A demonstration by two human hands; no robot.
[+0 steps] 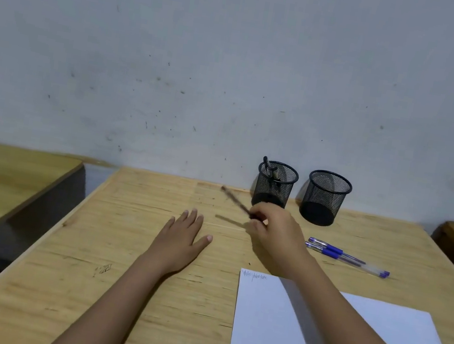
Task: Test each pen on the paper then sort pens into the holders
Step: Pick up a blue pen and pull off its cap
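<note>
1. Right hand pinches a blurred dark pen aimed at 10 o'clock.
2. Left hand lies flat on the table.
3. From the right hand: first holder at 12, second holder at 1, blue pens at 3, paper at 5.

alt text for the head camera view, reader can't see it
A person's right hand holds a dark pen above a wooden desk, in front of a black mesh holder containing pens and a second mesh holder. The left hand lies flat on the desk; two blue pens and a scribbled white paper lie to the right.
</note>
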